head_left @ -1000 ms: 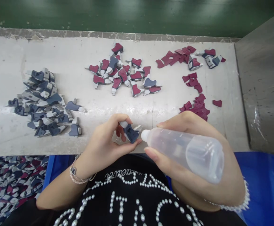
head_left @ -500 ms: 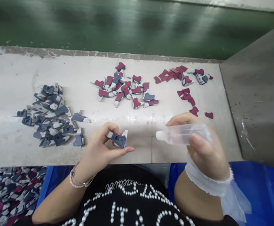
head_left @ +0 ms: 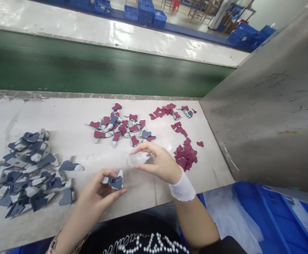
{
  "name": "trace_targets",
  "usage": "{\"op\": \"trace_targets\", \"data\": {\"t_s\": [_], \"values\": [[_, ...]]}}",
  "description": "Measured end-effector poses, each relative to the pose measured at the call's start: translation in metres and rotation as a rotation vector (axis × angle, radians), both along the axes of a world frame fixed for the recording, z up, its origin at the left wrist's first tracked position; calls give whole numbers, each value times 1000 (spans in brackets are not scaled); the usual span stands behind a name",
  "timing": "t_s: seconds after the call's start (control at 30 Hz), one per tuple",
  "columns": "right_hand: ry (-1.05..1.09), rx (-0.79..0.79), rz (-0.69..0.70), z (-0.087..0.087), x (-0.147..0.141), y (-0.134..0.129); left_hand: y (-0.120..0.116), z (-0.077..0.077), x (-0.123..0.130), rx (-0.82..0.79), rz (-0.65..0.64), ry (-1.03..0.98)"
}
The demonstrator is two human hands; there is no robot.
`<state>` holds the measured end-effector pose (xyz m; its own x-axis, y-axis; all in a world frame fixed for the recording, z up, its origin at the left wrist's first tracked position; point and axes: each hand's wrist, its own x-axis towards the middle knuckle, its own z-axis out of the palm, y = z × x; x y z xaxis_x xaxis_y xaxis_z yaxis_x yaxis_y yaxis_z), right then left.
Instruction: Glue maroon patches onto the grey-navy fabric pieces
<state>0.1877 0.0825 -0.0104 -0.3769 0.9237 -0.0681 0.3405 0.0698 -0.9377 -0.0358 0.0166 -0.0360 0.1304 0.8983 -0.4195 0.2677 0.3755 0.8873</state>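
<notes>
My left hand [head_left: 98,192] pinches a small blue-grey and white plastic part [head_left: 116,181] between thumb and fingers, its recessed side facing up. Just right of it and slightly farther off, my right hand [head_left: 163,164] has its thumb and fingers around a clear squeeze bottle [head_left: 136,160] with a white tip. The bottle is blurred, so its exact tilt is hard to make out. Left of my hands lies a heap of blue-grey and white plastic parts [head_left: 45,160]. Beyond them is a group of similar parts with dark red faces [head_left: 122,129].
Loose dark red flat pieces [head_left: 186,155] lie in a pile right of my right hand, with more red pieces [head_left: 164,111] farther back. A metal panel [head_left: 262,106] borders the table on the right. Behind runs a green belt [head_left: 103,67]. Blue bins [head_left: 281,211] stand at lower right.
My right hand has moved left with the bottle, close to my left hand, and turned it. The view has tilted up and swung right. My left hand still holds the plastic part.
</notes>
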Motion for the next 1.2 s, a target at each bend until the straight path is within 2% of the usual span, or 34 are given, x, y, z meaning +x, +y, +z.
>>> {"op": "trace_targets", "data": {"t_s": [0.07,0.13,0.2,0.33,0.43,0.53,0.67,0.8,0.9,1.0,1.1,1.2], "values": [[-68,25,5,-2,-7,3,-1,2,1,7,3,28],[-130,47,3,-1,-2,0,-1,5,2,31,10,41],[-221,68,-65,2,18,-6,-2,7,3,69,20,47],[-544,51,-387,3,80,-14,-6,10,6,107,18,37],[-761,0,-480,-6,106,-13,-8,11,11,119,-27,24],[-873,-38,-440,-12,105,-9,-9,11,16,162,-114,26],[-927,-66,-341,-12,99,-3,-11,13,20,209,-198,-7],[-961,-90,-274,-7,106,3,-16,15,24,160,-181,-67],[-979,-79,-232,2,111,3,-21,11,28,156,-130,-107],[-898,-110,-136,11,107,-8,-27,0,35,110,-34,-193],[-450,-165,-138,15,87,-34,-32,-12,43,112,78,-260],[-78,-293,24,12,57,-60,-34,-17,47,227,107,-232]]}}
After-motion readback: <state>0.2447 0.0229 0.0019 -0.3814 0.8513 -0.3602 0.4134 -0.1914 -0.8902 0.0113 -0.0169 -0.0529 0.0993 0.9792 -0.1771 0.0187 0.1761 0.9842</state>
